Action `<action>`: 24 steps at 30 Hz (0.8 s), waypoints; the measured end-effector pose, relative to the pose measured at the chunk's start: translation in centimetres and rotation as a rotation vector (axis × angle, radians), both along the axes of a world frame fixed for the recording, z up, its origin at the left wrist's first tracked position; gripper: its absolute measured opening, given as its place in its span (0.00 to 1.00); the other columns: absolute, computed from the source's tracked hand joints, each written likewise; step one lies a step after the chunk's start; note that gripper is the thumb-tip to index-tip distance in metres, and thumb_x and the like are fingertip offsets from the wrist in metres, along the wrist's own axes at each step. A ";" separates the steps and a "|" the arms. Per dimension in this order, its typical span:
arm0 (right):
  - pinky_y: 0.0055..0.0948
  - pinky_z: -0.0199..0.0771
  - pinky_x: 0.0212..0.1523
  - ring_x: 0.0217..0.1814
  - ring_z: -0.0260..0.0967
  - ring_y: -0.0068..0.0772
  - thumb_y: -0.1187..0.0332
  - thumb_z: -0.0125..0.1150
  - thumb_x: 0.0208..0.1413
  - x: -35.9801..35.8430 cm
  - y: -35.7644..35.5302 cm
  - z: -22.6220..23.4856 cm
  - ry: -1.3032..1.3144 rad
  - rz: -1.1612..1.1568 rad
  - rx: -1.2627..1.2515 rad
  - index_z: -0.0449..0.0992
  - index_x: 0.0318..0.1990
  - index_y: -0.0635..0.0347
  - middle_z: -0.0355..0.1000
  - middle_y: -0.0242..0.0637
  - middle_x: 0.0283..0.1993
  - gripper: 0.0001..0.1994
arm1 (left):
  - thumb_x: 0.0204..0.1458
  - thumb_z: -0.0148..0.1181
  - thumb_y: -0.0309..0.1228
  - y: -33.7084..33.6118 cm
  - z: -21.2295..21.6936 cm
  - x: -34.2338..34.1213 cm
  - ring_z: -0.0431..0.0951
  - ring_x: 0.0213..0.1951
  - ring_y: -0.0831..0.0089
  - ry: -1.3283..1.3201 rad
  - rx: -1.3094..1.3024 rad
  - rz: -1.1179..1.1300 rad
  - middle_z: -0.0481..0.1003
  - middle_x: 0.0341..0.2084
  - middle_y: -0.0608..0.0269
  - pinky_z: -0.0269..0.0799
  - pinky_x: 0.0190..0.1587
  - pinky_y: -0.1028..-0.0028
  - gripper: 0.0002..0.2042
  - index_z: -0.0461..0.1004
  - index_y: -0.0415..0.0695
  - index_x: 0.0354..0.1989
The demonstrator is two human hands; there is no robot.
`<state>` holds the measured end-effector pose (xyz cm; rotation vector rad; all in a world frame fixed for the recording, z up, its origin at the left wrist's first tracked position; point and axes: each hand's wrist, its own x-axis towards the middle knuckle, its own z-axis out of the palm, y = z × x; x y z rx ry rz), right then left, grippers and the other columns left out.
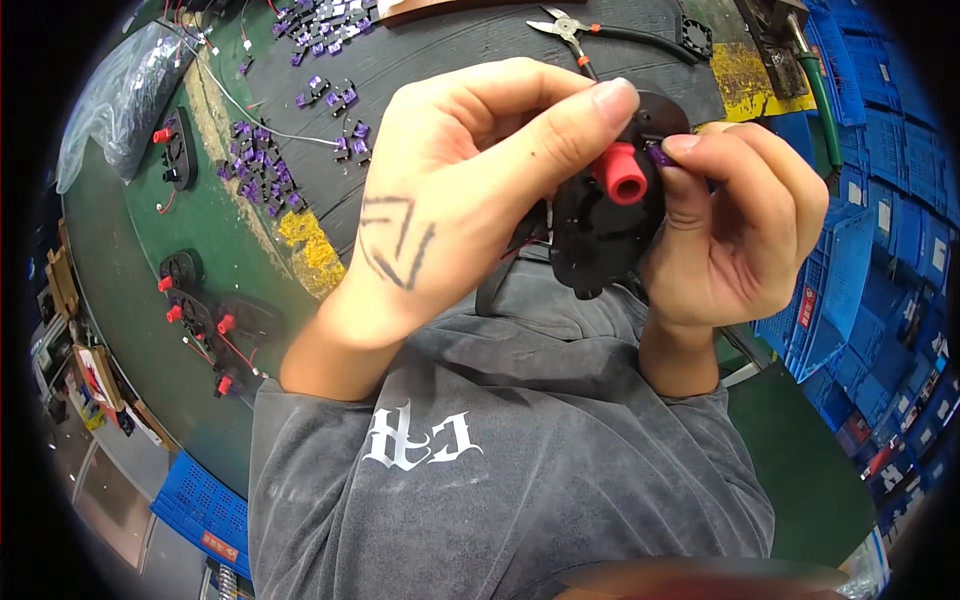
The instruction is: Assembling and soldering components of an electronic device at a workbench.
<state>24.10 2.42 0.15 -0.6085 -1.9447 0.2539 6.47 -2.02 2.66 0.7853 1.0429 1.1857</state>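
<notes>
Head view: that black housing (pixel 598 225) with the red tube (pixel 627 183) is hanging in front of you, left hand (pixel 465 150) gripping it, right hand (pixel 745 215) pinching a small purple part (pixel 658 155) at its edge. Looks like you're fitting that part, so next you're probably needing a square, steady push. Loose purple-and-black switches (pixel 262 168) are lying past your left hand.

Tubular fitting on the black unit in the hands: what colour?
Red; the fitting shows best in the head view.

The hands (pixel 450 170) partly hide the black housing (pixel 602 232) and a purple piece (pixel 657 155).
</notes>
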 end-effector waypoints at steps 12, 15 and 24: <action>0.25 0.75 0.38 0.37 0.72 0.31 0.76 0.65 0.55 -0.9 -0.2 -0.6 0.025 -0.012 -0.040 0.75 0.39 0.70 0.70 0.44 0.40 0.07 | 0.61 0.57 0.32 0.0 -0.3 -0.3 0.72 0.31 0.83 -0.101 0.029 0.106 0.77 0.28 0.69 0.65 0.37 0.81 0.11 0.79 0.36 0.36; 0.24 0.75 0.26 0.31 0.72 0.35 0.74 0.57 0.62 -0.6 0.0 -0.1 0.260 0.106 -0.110 0.68 0.43 0.70 0.70 0.51 0.40 0.08 | 0.60 0.58 0.38 1.5 -0.9 -1.1 0.70 0.28 0.85 0.204 0.026 0.000 0.76 0.24 0.71 0.62 0.32 0.81 0.14 0.80 0.37 0.34; 0.18 0.71 0.31 0.33 0.72 0.18 0.77 0.64 0.57 -5.4 6.3 -4.7 -0.168 0.179 -0.590 0.77 0.40 0.65 0.77 0.30 0.35 0.05 | 0.56 0.62 0.41 -1.4 -6.4 -2.3 0.67 0.24 0.85 0.057 -0.242 -0.244 0.73 0.20 0.72 0.60 0.28 0.81 0.16 0.77 0.41 0.23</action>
